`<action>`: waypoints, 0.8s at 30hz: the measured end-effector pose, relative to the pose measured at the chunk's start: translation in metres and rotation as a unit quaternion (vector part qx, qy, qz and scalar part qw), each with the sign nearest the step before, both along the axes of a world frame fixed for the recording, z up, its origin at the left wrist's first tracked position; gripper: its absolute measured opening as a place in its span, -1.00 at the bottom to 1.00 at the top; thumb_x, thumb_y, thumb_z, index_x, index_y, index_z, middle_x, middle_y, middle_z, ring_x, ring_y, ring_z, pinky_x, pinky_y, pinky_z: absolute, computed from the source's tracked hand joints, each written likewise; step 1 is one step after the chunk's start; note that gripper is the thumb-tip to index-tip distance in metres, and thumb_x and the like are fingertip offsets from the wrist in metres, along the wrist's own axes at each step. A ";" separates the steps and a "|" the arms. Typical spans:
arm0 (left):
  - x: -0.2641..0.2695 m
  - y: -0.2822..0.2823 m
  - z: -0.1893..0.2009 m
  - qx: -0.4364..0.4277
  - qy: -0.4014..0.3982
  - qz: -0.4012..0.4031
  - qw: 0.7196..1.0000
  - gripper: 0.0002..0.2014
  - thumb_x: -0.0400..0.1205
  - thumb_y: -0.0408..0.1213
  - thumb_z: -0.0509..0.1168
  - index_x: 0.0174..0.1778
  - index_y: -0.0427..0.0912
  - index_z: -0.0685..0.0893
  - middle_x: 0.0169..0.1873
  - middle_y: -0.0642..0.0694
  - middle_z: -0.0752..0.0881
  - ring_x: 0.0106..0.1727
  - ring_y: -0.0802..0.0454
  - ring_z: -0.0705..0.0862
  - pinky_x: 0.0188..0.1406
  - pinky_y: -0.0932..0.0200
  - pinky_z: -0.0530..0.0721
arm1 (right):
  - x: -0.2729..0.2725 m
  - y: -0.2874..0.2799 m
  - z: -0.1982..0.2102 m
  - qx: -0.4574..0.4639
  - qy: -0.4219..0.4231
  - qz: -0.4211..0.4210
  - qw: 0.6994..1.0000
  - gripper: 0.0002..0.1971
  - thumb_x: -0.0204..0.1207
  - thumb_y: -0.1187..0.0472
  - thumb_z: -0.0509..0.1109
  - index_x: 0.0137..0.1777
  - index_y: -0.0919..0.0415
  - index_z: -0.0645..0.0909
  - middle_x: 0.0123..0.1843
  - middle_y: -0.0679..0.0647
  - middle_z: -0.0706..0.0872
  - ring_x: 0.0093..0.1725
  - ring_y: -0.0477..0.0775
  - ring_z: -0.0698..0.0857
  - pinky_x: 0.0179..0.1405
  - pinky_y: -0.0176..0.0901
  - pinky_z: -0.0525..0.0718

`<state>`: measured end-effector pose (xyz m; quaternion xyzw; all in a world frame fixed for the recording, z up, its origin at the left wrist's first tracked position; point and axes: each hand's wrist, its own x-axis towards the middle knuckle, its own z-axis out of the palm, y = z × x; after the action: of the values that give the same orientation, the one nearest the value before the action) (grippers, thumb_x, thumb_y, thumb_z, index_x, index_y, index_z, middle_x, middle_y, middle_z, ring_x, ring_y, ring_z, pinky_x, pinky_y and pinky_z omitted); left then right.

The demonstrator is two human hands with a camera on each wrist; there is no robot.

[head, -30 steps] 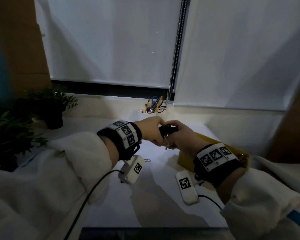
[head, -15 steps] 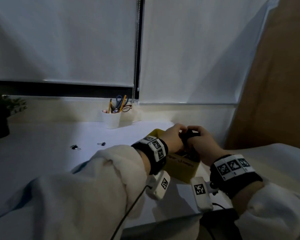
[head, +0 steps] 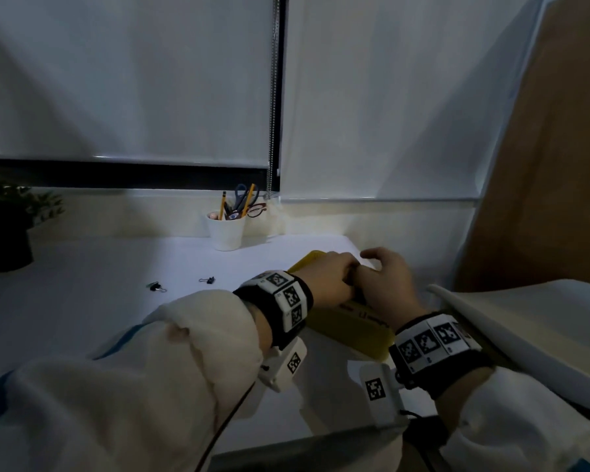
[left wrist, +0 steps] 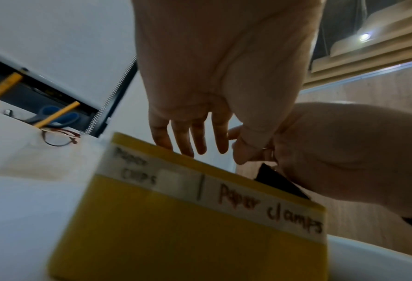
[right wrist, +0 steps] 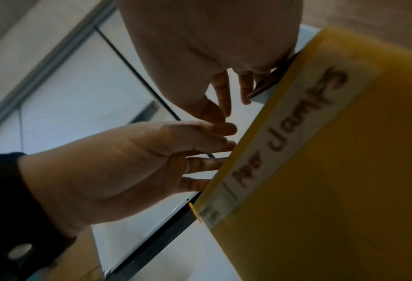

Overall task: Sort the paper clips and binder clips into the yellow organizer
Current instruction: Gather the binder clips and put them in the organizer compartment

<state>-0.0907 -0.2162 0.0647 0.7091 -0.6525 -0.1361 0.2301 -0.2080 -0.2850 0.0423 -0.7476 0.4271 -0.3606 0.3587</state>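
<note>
Left wrist view shows the right hand (left wrist: 344, 152) holding a black binder clip (left wrist: 279, 180) just over the organizer (left wrist: 188, 228), on the side labelled for clamps; the left hand (left wrist: 219, 76) hangs slack beside it, fingers loose. Farther out, beyond both hands, two small clips (head: 157, 286) (head: 207, 280) lie unsorted on the desk (head: 82, 301). Hidden: the organizer's contents, and any paper clips

Cream fleece sleeves (head: 171, 369) with blue stripes; black wristbands (head: 280, 308) bearing square-code tags, white tagged camera modules (head: 283, 366) beneath.
</note>
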 end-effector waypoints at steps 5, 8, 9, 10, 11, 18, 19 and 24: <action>0.056 0.052 0.007 -0.051 0.007 0.091 0.994 -0.73 0.56 -0.21 0.36 0.19 -0.04 0.69 0.14 -0.05 0.62 0.11 -0.03 0.66 0.06 0.05 0.71 | 0.035 0.043 0.018 -0.146 -0.007 0.063 0.987 -0.78 0.47 0.23 0.41 0.08 -0.02 0.60 0.23 -0.06 0.42 0.27 -0.05 0.46 0.30 -0.15 0.46; 0.099 0.092 0.001 0.000 -0.042 0.133 0.990 -0.77 0.53 -0.08 0.48 0.07 0.01 0.69 0.05 0.02 0.61 0.03 0.06 0.64 -0.02 0.20 0.59 | 0.070 0.062 0.020 -0.151 0.011 0.120 0.981 -0.84 0.46 0.24 0.41 0.01 0.02 0.63 0.19 -0.04 0.48 0.18 -0.07 0.51 0.11 -0.26 0.47; 0.114 0.105 -0.001 0.039 -0.063 0.143 0.987 -0.72 0.50 -0.01 0.50 0.07 0.03 0.68 0.04 0.04 0.63 0.05 0.07 0.63 -0.02 0.21 0.56 | 0.081 0.068 0.018 -0.139 0.020 0.144 0.980 -0.86 0.47 0.22 0.42 0.00 0.03 0.64 0.17 -0.03 0.53 0.13 -0.06 0.56 0.00 -0.27 0.54; 0.127 0.119 -0.002 0.087 -0.077 0.150 0.982 -0.63 0.45 0.08 0.53 0.09 0.04 0.66 0.05 0.05 0.63 0.06 0.08 0.62 -0.01 0.21 0.55 | 0.093 0.074 0.016 -0.114 0.036 0.174 0.978 -0.86 0.48 0.21 0.43 0.01 0.04 0.65 0.15 0.00 0.58 0.05 -0.04 0.62 -0.10 -0.25 0.62; 0.138 0.133 -0.003 0.140 -0.086 0.155 0.974 -0.51 0.37 0.16 0.56 0.14 0.06 0.64 0.07 0.07 0.64 0.07 0.09 0.61 0.00 0.20 0.55 | 0.105 0.079 0.012 -0.083 0.065 0.206 0.973 -0.83 0.47 0.20 0.47 0.05 0.05 0.67 0.14 0.02 0.63 -0.04 -0.01 0.66 -0.16 -0.18 0.68; 0.171 0.192 -0.024 0.374 -0.138 0.162 0.903 0.17 -0.15 0.41 0.62 0.41 0.36 0.28 0.22 0.15 0.59 0.19 0.08 0.63 0.27 -0.05 0.64 | 0.167 0.111 -0.023 -0.004 0.342 0.350 0.872 -0.21 0.33 0.09 0.68 0.56 0.04 0.44 0.41 0.09 0.50 0.22 0.12 0.66 0.17 0.00 0.71; 0.171 0.193 -0.029 0.358 -0.134 0.162 0.910 0.15 -0.15 0.39 0.62 0.39 0.35 0.29 0.19 0.16 0.58 0.16 0.09 0.63 0.24 -0.04 0.65 | 0.173 0.113 -0.027 -0.009 0.346 0.353 0.869 -0.22 0.34 0.09 0.67 0.57 0.04 0.44 0.49 0.10 0.47 0.34 0.15 0.61 0.27 0.03 0.68; 0.166 0.189 -0.041 0.270 -0.113 0.115 0.949 -0.05 0.09 0.18 0.69 0.39 0.23 0.40 0.08 0.14 0.60 0.05 0.12 0.60 0.04 0.21 0.58 | 0.194 0.115 -0.033 -0.024 0.314 0.377 0.871 -0.55 0.38 0.24 0.63 0.29 0.13 0.71 -0.04 -0.11 0.66 -0.23 -0.13 0.58 -0.38 -0.58 0.59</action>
<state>0.0750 -0.0271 0.0237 0.8258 -0.5267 -0.1989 -0.0315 -0.0140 -0.1703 0.0093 -0.9341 0.1941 0.0454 0.2961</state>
